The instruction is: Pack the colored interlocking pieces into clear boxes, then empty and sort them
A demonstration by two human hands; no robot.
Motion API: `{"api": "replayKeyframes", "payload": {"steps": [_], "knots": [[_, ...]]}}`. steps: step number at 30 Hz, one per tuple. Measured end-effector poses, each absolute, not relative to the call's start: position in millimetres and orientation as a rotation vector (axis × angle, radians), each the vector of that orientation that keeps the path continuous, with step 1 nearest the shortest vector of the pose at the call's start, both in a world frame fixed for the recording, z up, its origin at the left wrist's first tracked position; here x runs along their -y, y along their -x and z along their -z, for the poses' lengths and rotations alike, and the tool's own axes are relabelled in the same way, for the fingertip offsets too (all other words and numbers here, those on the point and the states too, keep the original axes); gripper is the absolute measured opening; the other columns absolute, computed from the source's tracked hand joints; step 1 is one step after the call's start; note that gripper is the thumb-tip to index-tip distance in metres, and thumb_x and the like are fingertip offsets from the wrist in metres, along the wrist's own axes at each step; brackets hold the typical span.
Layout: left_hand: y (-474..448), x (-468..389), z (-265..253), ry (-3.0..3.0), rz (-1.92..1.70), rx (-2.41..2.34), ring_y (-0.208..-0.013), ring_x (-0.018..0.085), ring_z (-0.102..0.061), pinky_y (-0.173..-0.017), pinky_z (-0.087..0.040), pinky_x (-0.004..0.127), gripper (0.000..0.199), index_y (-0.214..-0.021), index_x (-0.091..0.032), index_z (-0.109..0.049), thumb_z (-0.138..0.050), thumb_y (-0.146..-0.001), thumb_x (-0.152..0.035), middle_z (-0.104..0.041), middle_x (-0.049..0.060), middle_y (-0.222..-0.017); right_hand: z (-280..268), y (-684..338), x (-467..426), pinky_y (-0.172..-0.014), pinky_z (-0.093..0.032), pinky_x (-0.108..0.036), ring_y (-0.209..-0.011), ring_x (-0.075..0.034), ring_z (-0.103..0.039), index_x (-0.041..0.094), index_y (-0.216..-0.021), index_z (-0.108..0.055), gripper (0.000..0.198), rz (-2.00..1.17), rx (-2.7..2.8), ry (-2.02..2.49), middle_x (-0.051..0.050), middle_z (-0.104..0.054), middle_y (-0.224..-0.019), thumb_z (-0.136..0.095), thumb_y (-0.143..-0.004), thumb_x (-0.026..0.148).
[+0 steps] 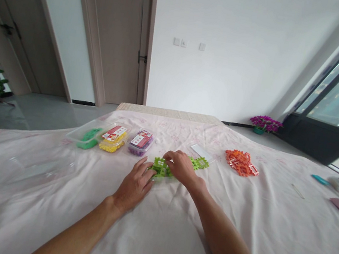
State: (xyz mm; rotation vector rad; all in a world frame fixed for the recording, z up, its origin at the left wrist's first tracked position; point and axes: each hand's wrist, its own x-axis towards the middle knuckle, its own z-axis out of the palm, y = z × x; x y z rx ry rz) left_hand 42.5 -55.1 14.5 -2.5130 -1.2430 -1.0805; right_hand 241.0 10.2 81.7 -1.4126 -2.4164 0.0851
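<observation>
In front of me is a low clear plastic box (165,177) filled with light green lattice building pieces (159,163); its walls are mostly hidden by the pieces and my hands. My left hand (135,184) lies along the box's left side, fingers curled against its edge. From the right, my right hand (181,167) reaches over the box, thumb and fingers closed at one green piece near the top. More light green pieces (201,163) lie just beyond that hand, beside a white card (200,151) partly behind it.
Back left are a box of yellow pieces (114,138), a box of purple pieces (141,143) and an open tub (73,134) with green pieces. An orange heap (242,163) lies to the right. A clear lid (44,168) rests at left. The pink tablecloth (165,240) is wrinkled.
</observation>
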Motion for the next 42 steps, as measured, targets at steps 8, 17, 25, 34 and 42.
{"api": "replayKeyframes", "payload": {"steps": [8,17,25,34,42], "knots": [[-42,55,-14,2.510,1.052,1.259,-0.137,0.030,-0.038,-0.111,-0.042,0.053,0.023,-0.112,-0.019,-0.061,-0.054,-0.090,-0.015,-0.056,0.010,-0.128,-81,-244,-13,-0.080,-0.041,-0.026,-0.095,-0.019,-0.064,0.023,-0.097,-0.073,0.022,0.015,2.303,1.479,-0.005,-0.072,-0.101,-0.052,-0.091,0.022],[-42,56,-16,2.516,1.066,1.259,-0.137,0.030,-0.039,-0.111,-0.043,0.052,0.022,-0.110,-0.020,-0.062,-0.055,-0.089,-0.014,-0.057,0.010,-0.127,-80,-249,-16,-0.090,-0.043,-0.028,-0.100,-0.020,-0.064,0.024,-0.100,-0.074,0.024,-0.044,2.284,1.424,-0.003,-0.074,-0.103,-0.053,-0.089,0.024],[-42,54,-13,2.444,1.088,1.262,-0.133,0.029,-0.044,-0.110,-0.044,0.053,0.021,-0.109,-0.020,-0.062,-0.058,-0.089,-0.015,-0.059,0.010,-0.126,-88,-329,-41,-0.084,-0.046,-0.028,-0.101,-0.022,-0.066,0.023,-0.113,-0.071,0.034,-0.108,1.954,1.896,-0.005,-0.073,-0.110,-0.052,-0.086,0.019],[-42,54,-13,2.420,1.063,1.307,-0.135,0.030,-0.043,-0.110,-0.044,0.051,0.024,-0.110,-0.020,-0.062,-0.060,-0.087,-0.014,-0.059,0.010,-0.128,-61,-336,-43,-0.095,-0.043,-0.034,-0.120,-0.029,-0.056,0.022,-0.136,-0.057,0.059,-0.155,2.273,1.994,-0.012,-0.061,-0.130,-0.068,-0.080,0.034],[-41,53,-13,2.406,1.107,1.290,-0.133,0.029,-0.046,-0.110,-0.044,0.051,0.026,-0.109,-0.021,-0.063,-0.062,-0.084,-0.013,-0.060,0.010,-0.127,-60,-338,-41,-0.088,-0.045,-0.030,-0.110,-0.027,-0.062,0.019,-0.129,-0.060,0.050,-0.141,2.282,2.057,-0.013,-0.061,-0.122,-0.066,-0.080,0.030]]}}
